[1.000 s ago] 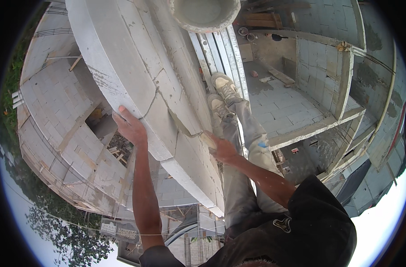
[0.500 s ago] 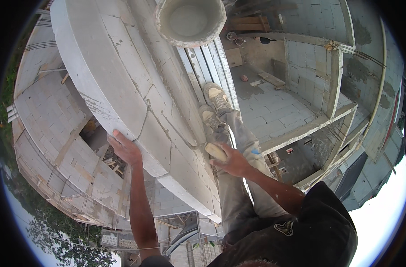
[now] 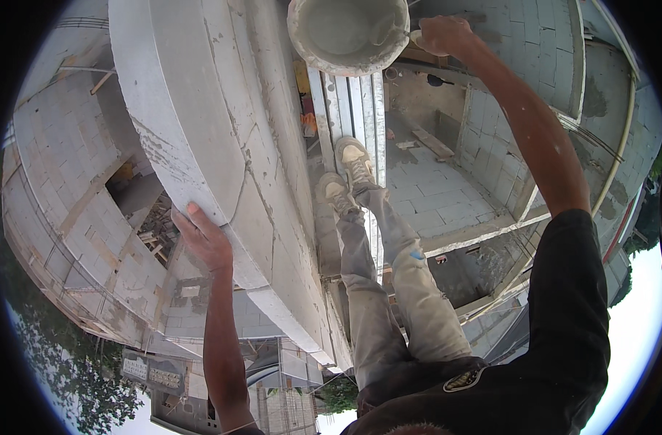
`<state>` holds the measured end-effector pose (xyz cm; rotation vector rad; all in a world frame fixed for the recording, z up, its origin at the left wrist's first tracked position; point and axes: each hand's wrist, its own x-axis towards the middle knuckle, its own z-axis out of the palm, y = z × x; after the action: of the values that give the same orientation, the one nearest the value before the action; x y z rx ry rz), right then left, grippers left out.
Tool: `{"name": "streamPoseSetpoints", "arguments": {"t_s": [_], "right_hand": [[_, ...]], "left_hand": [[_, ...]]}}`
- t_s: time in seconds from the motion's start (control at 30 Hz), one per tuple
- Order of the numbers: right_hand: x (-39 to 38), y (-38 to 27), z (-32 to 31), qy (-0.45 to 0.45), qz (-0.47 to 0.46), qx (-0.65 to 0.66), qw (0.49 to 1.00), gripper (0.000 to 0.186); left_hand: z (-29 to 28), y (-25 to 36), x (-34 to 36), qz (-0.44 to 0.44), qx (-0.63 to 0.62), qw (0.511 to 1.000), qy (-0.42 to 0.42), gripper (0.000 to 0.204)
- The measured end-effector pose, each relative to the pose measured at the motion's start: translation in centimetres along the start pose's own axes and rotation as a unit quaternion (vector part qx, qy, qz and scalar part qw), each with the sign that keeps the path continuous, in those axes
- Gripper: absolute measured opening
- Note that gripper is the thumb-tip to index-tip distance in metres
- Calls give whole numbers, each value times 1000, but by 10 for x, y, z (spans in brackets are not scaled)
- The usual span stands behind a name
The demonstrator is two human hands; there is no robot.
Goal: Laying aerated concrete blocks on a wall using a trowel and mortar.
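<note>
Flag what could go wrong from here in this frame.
1. The dusty beige lace-up shoes appear to stand on narrow silvery metal planks with a drop beside them; a misstep might mean a fall.
2. The right hand grips a pale-handled tool at the round grey mortar-crusted bucket; a hard knock could tip it.
3. The left hand rests at the pale grey block wall's edge and could slip.
</note>
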<state>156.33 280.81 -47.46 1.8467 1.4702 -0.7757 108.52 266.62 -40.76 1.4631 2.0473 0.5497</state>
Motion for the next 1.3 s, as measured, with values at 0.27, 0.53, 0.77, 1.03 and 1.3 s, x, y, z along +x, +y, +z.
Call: {"name": "streamPoseSetpoints", "arguments": {"t_s": [0.27, 0.53, 0.77, 1.03, 1.3], "right_hand": [[37, -15, -8, 57, -140, -314, 937, 35], [67, 38, 16, 118, -77, -240, 960, 56], [71, 23, 58, 37, -106, -141, 984, 48], [51, 8, 103, -24, -49, 68, 996, 65], [47, 2, 139, -150, 0, 379, 913, 66]], "left_hand": [[0, -1, -3, -46, 17, 999, -15, 57], [-2, -3, -1, -57, -2, 998, -19, 59], [-3, -5, -3, -66, 29, 997, -19, 62], [-4, -6, -2, -52, 4, 998, -27, 63], [-4, -6, -1, -64, -2, 997, -35, 66]]}}
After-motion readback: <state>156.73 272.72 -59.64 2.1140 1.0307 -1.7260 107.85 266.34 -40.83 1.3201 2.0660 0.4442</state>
